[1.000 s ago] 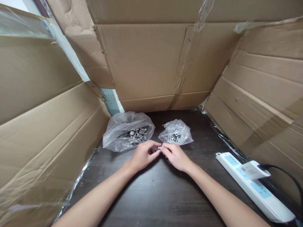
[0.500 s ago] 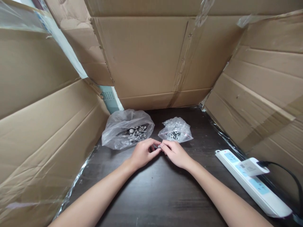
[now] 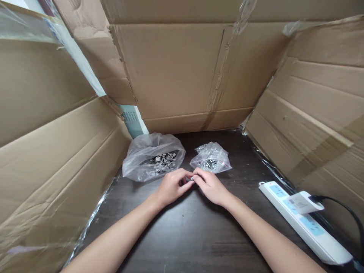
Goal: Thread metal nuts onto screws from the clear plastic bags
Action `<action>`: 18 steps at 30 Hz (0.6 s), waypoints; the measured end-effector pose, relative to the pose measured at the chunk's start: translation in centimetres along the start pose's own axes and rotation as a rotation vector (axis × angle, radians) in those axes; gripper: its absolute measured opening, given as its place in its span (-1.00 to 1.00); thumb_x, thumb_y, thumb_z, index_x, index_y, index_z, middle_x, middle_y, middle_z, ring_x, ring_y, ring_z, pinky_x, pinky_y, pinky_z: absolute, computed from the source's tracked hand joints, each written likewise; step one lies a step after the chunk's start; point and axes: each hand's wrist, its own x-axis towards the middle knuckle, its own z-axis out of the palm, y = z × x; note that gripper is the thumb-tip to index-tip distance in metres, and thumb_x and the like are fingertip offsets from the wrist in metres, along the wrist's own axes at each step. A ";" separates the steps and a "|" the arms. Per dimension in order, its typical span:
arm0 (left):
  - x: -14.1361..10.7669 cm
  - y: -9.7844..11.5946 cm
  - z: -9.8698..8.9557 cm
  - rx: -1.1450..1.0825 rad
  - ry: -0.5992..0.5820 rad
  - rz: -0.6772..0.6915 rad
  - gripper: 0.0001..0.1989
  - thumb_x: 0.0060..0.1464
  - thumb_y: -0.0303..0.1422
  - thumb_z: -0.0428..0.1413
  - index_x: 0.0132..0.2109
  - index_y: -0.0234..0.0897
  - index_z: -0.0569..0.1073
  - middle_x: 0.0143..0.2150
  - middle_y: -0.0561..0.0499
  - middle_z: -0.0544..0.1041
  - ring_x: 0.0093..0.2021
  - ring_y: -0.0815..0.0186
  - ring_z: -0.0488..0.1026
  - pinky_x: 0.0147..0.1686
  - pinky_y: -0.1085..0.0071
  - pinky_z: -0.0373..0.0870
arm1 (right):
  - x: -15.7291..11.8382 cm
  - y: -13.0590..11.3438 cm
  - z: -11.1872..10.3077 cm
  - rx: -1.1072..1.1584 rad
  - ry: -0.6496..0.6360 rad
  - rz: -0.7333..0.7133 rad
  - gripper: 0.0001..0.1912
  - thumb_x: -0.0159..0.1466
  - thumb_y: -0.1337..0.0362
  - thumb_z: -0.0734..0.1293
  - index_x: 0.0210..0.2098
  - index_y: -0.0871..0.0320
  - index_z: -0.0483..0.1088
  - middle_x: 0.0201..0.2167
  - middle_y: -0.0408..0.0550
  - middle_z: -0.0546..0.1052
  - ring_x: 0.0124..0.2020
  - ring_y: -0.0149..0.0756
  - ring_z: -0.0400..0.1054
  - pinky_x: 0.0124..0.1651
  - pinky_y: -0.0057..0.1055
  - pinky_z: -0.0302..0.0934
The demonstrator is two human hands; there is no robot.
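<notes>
Over the dark table (image 3: 182,235), my left hand (image 3: 173,185) and my right hand (image 3: 209,185) meet at the fingertips. Both pinch a small metal piece (image 3: 192,178), its shape mostly hidden by the fingers. Behind my left hand lies an open clear plastic bag (image 3: 136,159) with many round silvery metal parts (image 3: 165,160) in it. A smaller clear bag (image 3: 212,155) holding small metal pieces is just beyond my right hand.
Cardboard walls stand at the left (image 3: 57,151), back (image 3: 173,72) and right (image 3: 318,102). A white power strip (image 3: 327,242) with a plugged-in white adapter (image 3: 304,202) and black cable (image 3: 341,201) lies along the right side.
The fingertips have shifted slightly around the small metal piece, which both hands still hold. The whole view has moved down a little in the picture.
</notes>
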 end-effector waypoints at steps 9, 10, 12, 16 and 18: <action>0.2 0.1 0.0 -0.015 0.033 -0.050 -0.83 0.24 -0.36 0.20 -0.06 -0.30 0.58 -0.30 0.01 0.58 -0.40 0.39 0.46 -0.37 0.50 0.36 | -0.1 -0.1 0.1 0.015 -0.008 0.020 -0.72 0.40 0.16 0.17 -0.42 0.12 0.25 -0.47 -0.16 0.36 -0.39 -0.32 0.23 -0.30 -0.38 0.03; 0.2 0.1 0.0 -0.018 0.032 -0.052 -0.83 0.24 -0.35 0.19 -0.05 -0.30 0.58 -0.29 0.01 0.58 -0.40 0.39 0.46 -0.38 0.50 0.36 | -0.1 -0.2 0.0 0.022 -0.006 0.021 -0.75 0.39 0.17 0.18 -0.40 0.13 0.27 -0.46 -0.16 0.37 -0.38 -0.32 0.23 -0.30 -0.38 0.04; 0.2 0.2 0.0 -0.021 0.028 -0.045 -0.82 0.25 -0.35 0.18 -0.05 -0.30 0.58 -0.28 0.00 0.59 -0.40 0.39 0.46 -0.37 0.50 0.37 | -0.1 -0.2 0.0 0.035 -0.004 0.026 -0.77 0.37 0.18 0.19 -0.38 0.13 0.28 -0.46 -0.17 0.36 -0.39 -0.32 0.23 -0.30 -0.39 0.04; 0.1 0.2 -0.1 -0.015 0.020 -0.015 -0.83 0.25 -0.35 0.18 -0.06 -0.30 0.58 -0.29 -0.01 0.58 -0.39 0.38 0.46 -0.36 0.49 0.38 | -0.1 -0.1 0.0 0.050 -0.032 0.050 -0.65 0.40 0.12 0.16 -0.49 0.12 0.19 -0.53 -0.19 0.28 -0.44 -0.34 0.16 -0.33 -0.38 0.01; 0.1 0.2 -0.1 -0.021 0.023 -0.015 -0.83 0.24 -0.35 0.19 -0.07 -0.31 0.57 -0.30 -0.01 0.58 -0.39 0.38 0.46 -0.36 0.49 0.38 | -0.1 0.0 0.1 0.065 -0.040 0.062 -0.60 0.41 0.07 0.13 -0.51 0.12 0.17 -0.54 -0.19 0.27 -0.46 -0.34 0.15 -0.34 -0.37 0.00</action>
